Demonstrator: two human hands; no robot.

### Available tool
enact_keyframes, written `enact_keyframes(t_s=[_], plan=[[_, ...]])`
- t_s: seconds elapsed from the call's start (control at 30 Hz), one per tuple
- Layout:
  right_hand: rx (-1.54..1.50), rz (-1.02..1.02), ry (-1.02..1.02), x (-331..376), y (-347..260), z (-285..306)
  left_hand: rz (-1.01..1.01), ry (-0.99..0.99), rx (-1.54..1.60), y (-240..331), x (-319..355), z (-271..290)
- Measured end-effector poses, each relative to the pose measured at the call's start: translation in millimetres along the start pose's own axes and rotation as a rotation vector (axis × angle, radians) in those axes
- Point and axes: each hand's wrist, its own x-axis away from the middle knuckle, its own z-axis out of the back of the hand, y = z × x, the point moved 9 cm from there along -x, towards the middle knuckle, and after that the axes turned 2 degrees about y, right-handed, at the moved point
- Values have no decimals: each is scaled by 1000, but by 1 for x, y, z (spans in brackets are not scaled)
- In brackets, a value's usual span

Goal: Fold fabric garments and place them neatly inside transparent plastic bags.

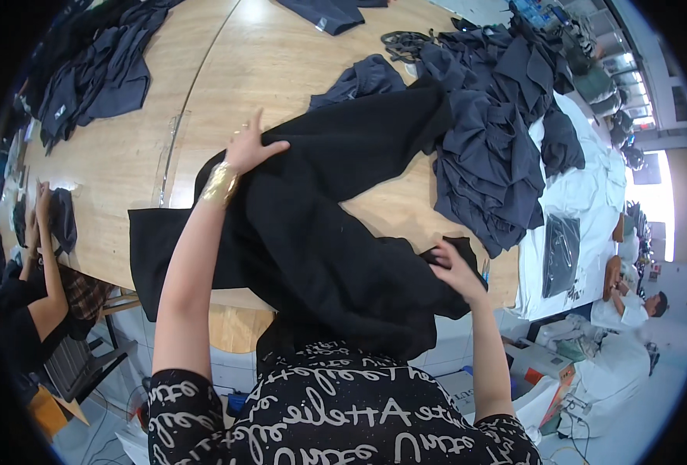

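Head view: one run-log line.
left hand: open, at black garment | right hand: at its right end, grip unclear | black garment: rumpled on table, overhanging near edge | dark clothes pile: right

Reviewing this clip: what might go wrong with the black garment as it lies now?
1. The black garment hangs over the near edge of the table toward the person's lap, so its weight might pull it off.
2. Its far end reaches the dark gray pile; a tug could drag pieces along.
3. The bracelet above the left hand sits close to the cloth and might snag it.
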Motion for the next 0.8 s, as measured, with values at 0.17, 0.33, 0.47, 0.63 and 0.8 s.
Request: enact_keyframes(t_s=[0.17,0.33,0.47,0.63,0.8], plan=[[528,454,-21,14,-3,-44,-75,-282,335,69,-39,-6],[55,287,493,24,-91,58,-161,533,470,87,-73,238],[-333,750,644,97,-234,124,-394,910,253,66,-40,393],[329,856,542,139,-290,58,211,892,1368,-101,-19,377],[610,631,222,55,-194,-15,392,166,1550,-253,148,220]])
